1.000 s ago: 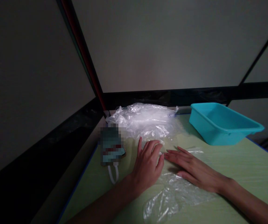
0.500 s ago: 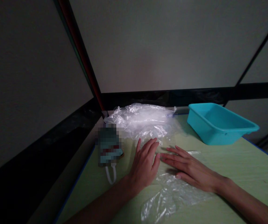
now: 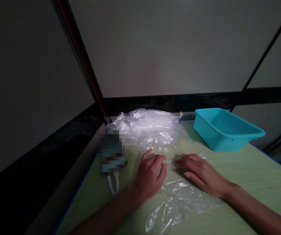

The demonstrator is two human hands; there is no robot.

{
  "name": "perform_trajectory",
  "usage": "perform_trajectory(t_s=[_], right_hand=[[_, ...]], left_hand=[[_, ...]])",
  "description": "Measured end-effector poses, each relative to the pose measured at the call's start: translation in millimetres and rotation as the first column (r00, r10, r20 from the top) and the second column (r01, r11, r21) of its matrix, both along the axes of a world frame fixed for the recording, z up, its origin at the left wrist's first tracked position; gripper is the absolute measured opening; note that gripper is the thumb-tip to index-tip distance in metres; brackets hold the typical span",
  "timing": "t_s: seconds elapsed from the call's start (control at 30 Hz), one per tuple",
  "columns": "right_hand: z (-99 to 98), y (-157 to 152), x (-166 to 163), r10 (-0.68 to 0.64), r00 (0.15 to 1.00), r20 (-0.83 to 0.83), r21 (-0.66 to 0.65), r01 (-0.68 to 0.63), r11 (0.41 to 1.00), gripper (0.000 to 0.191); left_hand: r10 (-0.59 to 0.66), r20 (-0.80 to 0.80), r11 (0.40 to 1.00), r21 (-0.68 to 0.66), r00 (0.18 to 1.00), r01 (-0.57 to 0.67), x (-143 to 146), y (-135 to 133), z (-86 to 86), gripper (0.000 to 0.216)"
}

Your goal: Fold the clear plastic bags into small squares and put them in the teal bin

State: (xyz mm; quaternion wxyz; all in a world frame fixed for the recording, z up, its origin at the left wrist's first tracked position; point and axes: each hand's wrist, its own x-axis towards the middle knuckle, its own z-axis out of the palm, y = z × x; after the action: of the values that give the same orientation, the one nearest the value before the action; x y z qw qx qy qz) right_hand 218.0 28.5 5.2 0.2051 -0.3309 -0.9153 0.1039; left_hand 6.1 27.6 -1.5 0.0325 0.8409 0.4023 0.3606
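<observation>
A thin clear plastic bag (image 3: 179, 199) lies spread and wrinkled on the table in front of me. My left hand (image 3: 151, 174) is at its left side, thumb and index fingertip nearly together on a raised edge of the plastic. Over the bag's right part rests my right hand (image 3: 201, 173), its fingers bent slightly and the thumb apart from them. A narrow gap with a bright fold of plastic separates the two hands. What lies beneath the right fingers is hidden.
Behind the hands sits a pile of clear plastic bags (image 3: 150, 125) against the wall. A turquoise plastic basin (image 3: 228, 140) stands at the back right. To the left lies a blurred-out item (image 3: 112, 153) with a white loop (image 3: 117, 186). The green table (image 3: 255, 189) has a blue edge.
Both hands were flatter with fingers stretched out. The left fingers have curled towards the thumb at the plastic, and the right fingers have bent and drawn slightly away from the left hand.
</observation>
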Motion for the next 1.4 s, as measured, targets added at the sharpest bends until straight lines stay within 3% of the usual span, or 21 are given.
perform_trajectory(t_s=[0.23, 0.8, 1.2, 1.4], right_hand=[[-1.0, 5, 4, -0.079, 0.997, 0.016, 0.003, 0.079, 0.997, 0.031], [-1.4, 4, 5, -0.065, 0.997, 0.030, -0.007, 0.065, 0.998, 0.029], [-3.2, 5, 4, -0.035, 0.999, 0.037, -0.079, 0.038, 0.996, 0.026], [-5.2, 6, 7, -0.082, 0.995, 0.065, -0.069, 0.087, 0.994, 0.029]], left_hand=[[-0.052, -0.230, 0.995, -0.096, 0.972, 0.031, 8, -9, 2.1, 0.013], [-0.096, -0.281, 0.993, -0.098, 0.955, 0.071, 12, -17, -3.1, 0.033], [-0.102, -0.320, 0.990, -0.123, 0.942, 0.066, 13, -18, -2.8, 0.035], [-0.102, -0.342, 0.989, -0.139, 0.934, 0.057, 13, -19, -1.0, 0.030]])
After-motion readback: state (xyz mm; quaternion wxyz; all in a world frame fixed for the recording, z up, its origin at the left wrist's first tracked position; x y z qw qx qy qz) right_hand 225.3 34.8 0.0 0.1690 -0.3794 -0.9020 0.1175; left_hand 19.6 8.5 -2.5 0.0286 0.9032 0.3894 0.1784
